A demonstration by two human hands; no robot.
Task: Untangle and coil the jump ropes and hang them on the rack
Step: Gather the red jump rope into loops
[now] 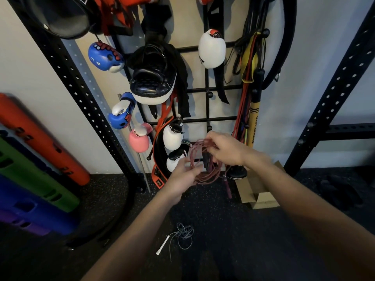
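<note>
A pink jump rope (205,175) hangs in several loose loops between my hands, low in front of the black wall rack (207,88). My right hand (225,149) pinches the top of the loops. My left hand (182,175) holds the loops from the lower left. One pink handle (228,187) dangles below the coil. A second jump rope (182,236), grey with a white handle (162,245), lies tangled on the dark floor below my arms.
Boxing gloves (212,48), a black pad (152,78) and belts hang on the rack. Bands and a yellow stick (253,122) hang at its right. Coloured mats (30,159) lean at the left. A cardboard box (259,191) sits on the floor.
</note>
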